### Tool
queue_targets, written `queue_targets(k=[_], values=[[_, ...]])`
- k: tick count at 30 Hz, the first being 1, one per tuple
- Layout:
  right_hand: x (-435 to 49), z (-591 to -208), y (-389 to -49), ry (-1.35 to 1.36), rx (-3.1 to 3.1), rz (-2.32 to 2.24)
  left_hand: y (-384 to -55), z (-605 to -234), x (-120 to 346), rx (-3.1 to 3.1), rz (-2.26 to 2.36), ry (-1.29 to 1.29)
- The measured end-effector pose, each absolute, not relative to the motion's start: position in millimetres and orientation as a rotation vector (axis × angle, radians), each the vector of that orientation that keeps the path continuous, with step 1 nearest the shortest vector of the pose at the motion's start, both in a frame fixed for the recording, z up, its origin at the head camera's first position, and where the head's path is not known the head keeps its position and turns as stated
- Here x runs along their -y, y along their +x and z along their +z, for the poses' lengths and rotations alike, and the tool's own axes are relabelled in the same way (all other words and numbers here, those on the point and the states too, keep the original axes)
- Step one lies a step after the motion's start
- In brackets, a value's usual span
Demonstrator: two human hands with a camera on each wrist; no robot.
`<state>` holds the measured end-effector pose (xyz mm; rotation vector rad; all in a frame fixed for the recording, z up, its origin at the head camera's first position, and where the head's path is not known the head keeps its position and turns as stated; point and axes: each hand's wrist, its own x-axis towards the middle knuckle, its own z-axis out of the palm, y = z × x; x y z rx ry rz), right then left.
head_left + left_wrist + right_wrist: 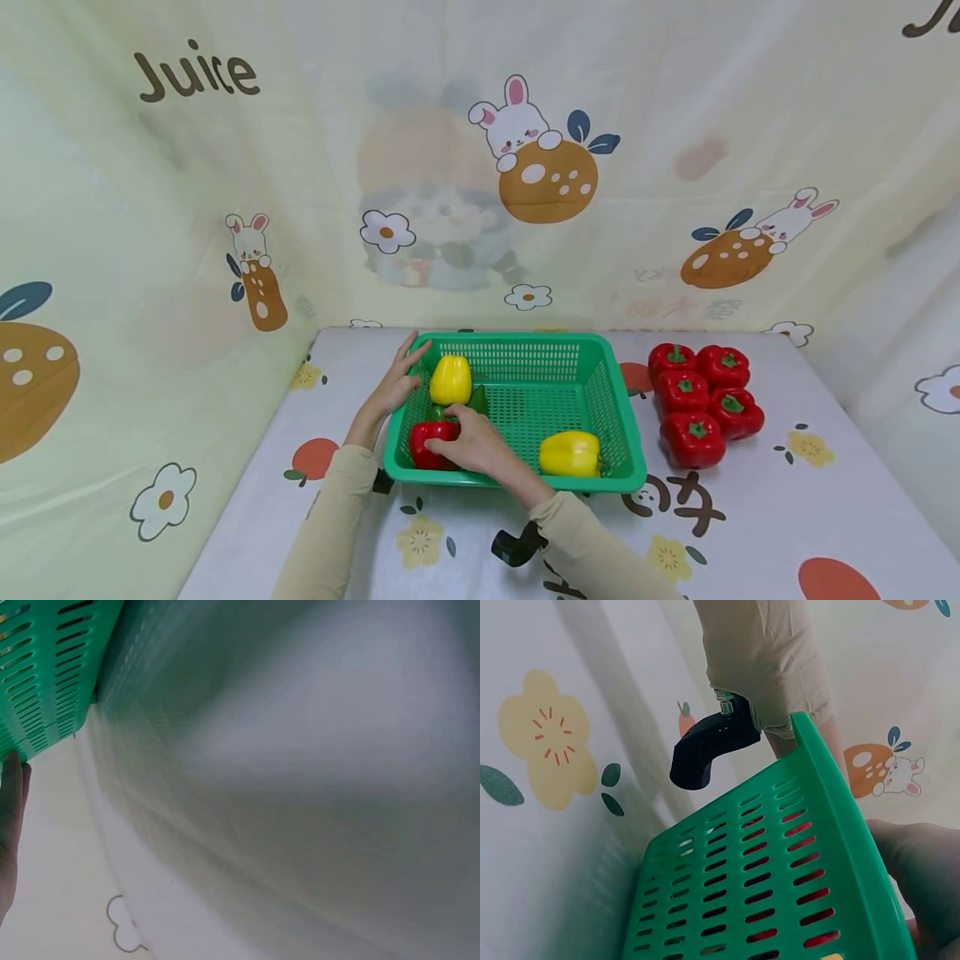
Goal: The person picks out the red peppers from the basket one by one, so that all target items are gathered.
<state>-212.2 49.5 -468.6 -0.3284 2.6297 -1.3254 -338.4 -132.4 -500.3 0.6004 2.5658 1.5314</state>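
Observation:
My right hand reaches over the front rim of a green plastic basket and grips a red bell pepper in its front left corner. Fingers and thumb lie on either side of the pepper. At the basket's left rim, my left hand rests with its fingers extended; the left wrist view shows fingers against the slotted outer wall. Behind the red pepper stands a yellow bell pepper, with a green pepper partly hidden beside it. Another yellow bell pepper lies on its side at the front right.
Several red bell peppers stand grouped on the table right of the basket. A printed cloth covers the table, and a printed curtain hangs behind and at both sides. A black wrist camera mount sits under my right forearm.

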Motion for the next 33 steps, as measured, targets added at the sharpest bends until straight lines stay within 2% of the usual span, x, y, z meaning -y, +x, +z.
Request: queue_targets(k=[14,24,29,33], values=[[-74,-458,-204,-0.405,-2.679,-1.456,-339,-496,129,-2.576,1.515,0.6],[-102,-456,-192,-0.347,-2.72,-1.494,-333,-496,130,-2.544,1.533,0.625],[-113,-450,-187,-0.281,-2.761,-1.502,-323,-477,128,-2.527,1.478,0.62],[-124,-446,-185,-0.239,-2.798,-1.497,-328,-485,129,-2.551,1.475,0.629]])
